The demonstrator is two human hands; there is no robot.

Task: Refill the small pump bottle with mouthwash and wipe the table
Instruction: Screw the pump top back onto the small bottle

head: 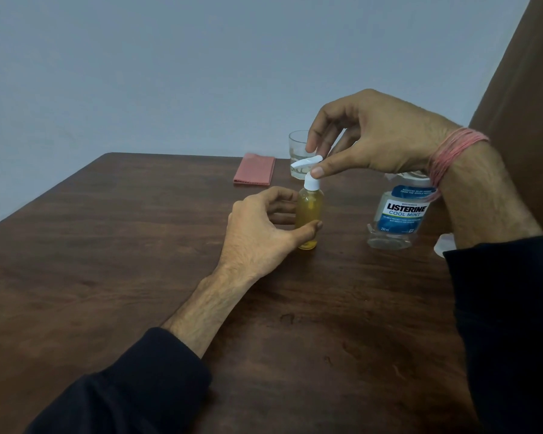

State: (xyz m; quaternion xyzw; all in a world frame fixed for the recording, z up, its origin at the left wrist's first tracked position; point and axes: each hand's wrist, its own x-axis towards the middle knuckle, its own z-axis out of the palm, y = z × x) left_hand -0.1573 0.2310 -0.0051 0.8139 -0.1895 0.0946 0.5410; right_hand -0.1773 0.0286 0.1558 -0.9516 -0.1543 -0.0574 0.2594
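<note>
The small pump bottle (308,211) stands upright on the wooden table (138,245), filled with yellow liquid. My left hand (261,227) holds its body, thumb in front and fingers behind. Above it, my right hand (367,136) pinches the white pump head (308,166) between thumb and fingertips. A clear mouthwash bottle (397,214) with a blue label stands to the right, partly hidden by my right wrist; its top is not visible. A folded pink cloth (254,169) lies further back on the table.
A clear drinking glass (298,151) stands behind the pump bottle, near the far table edge. A small white object (442,244) peeks out beside my right forearm. A brown curtain (521,104) hangs at the right, with a plain wall behind.
</note>
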